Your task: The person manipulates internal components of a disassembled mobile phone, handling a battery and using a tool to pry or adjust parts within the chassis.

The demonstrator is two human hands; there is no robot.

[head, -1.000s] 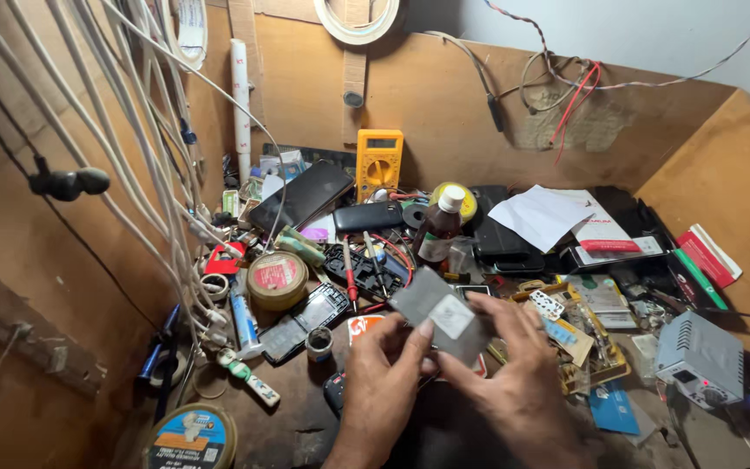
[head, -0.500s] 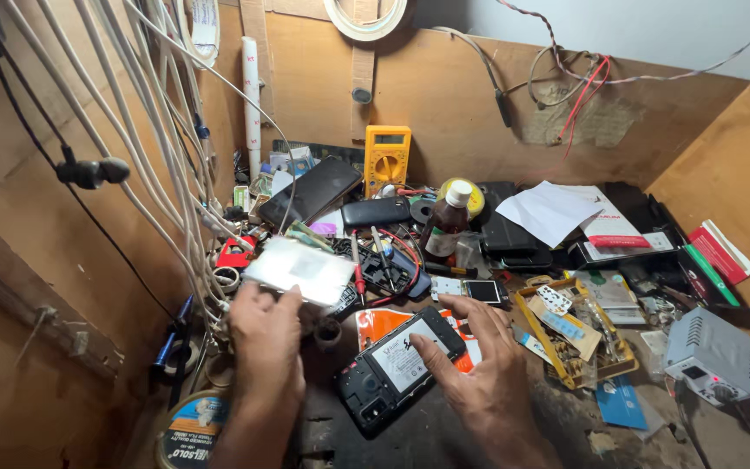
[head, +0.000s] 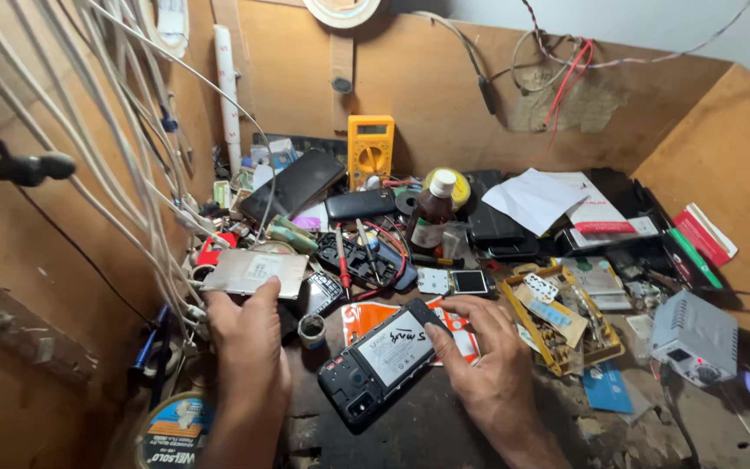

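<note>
Left hand [head: 249, 334] grips a flat, matte grey metal plate [head: 255, 273] over the clutter at bench left. Right hand [head: 488, 365] grasps an opened black phone [head: 381, 360], its battery exposed, at bench centre. White cables [head: 123, 156] partly screen the left side; the yellow multimeter [head: 370, 150] apparently leans against the plywood wall.

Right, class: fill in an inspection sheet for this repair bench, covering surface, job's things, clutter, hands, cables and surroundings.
Surface: dark worktop, worn, crowded.
Job's things: opened phone, back up, battery showing; silvery back panel held aside.
Clutter: yellow multimeter, brown bottle, parts tray, solder reel.
Hands: left hand holds the panel; right hand grips the phone.
Cables: white cables hang left.
Surroundings: wooden walls.
</note>
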